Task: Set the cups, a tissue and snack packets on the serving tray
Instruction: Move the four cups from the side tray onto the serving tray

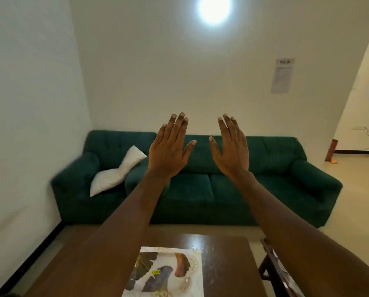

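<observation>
While left hand [168,151] and right hand [230,152] hover, fingers [180,124] straight, holding nothing, serving tray [195,275] cut off at bottom edge

Tray [195,275] — cropped at bottom edge.

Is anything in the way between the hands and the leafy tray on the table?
Nothing visible is. The left hand and right hand are up in the air, open and empty, in front of the green sofa. The tray lies lower down on the brown table.
</observation>
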